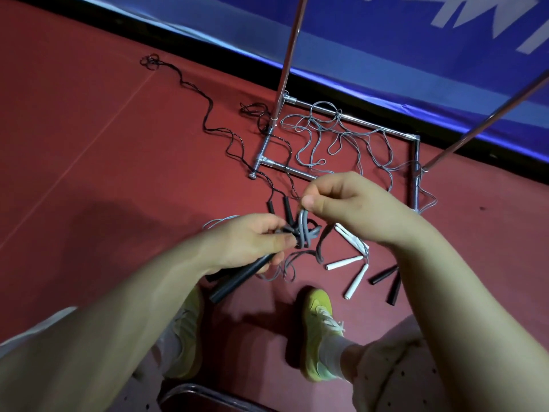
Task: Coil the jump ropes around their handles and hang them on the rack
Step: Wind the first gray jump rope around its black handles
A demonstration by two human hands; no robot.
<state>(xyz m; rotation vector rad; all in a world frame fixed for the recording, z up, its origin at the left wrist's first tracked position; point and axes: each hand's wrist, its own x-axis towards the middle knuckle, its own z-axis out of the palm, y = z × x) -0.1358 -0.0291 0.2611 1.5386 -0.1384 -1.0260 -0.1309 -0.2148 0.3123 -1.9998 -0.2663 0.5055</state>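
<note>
Red sports floor (89, 144), blue banner (386, 40) along its far edge, chrome rack (279, 84) standing on the floor with its square base frame toward that far edge. The person sits above it, yellow-green shoes (319, 331) planted at the near edge of view. Left hand (252, 242) is clamped round a pair of dark handles (237, 278); their long axis runs from the fist down and back toward the left knee, so the free butt ends point at the body and the rope end points away, toward the rack. Right hand (344, 203) sits just above and beyond the left, thumb and forefinger pinching a grey rope (303, 227) loop that is bunched at the top of the handles. Judgement: winding is in progress, and the coming turn depends on the right hand carrying the rope across the handle axis, not along it; the right hand is the nearer to the loose rope. Loose tail hangs below the bunch toward the floor. Still on the floor: white handles (347, 261) right of the hands, a black-handled pair (386, 281) further right, another black pair (279, 208) beyond the hands, grey rope tangled (341, 135) over the rack base, black rope (214, 114) trailing toward the far left. Nothing seen hung on the rack.
</note>
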